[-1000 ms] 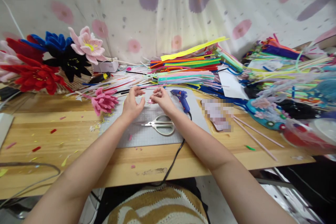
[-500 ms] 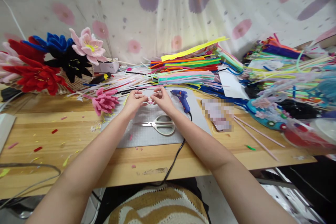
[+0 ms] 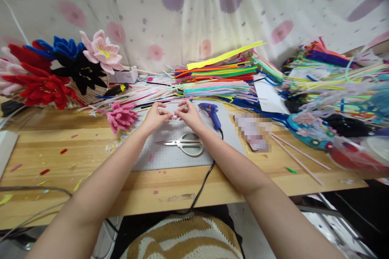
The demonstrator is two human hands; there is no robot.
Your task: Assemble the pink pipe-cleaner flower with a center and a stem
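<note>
Over the grey cutting mat, my left hand and my right hand face each other with bent fingers. Between their fingertips is a small pink-and-white piece, too small to name, pinched from both sides. Below the hands lie scissors with pale handles, blades pointing left. A blue glue gun rests on the mat right of my right hand, its black cord running down over the table edge. Left of my left hand lies a pink pipe-cleaner flower.
Fuzzy flowers in red, black and pale pink stand at the back left. Bundles of coloured pipe cleaners line the back. Two pink stems lie at right. Scraps dot the wooden table.
My hands stay almost in place, with only slight finger movement around the small piece, which shows a little more clearly. The other things have not moved.
</note>
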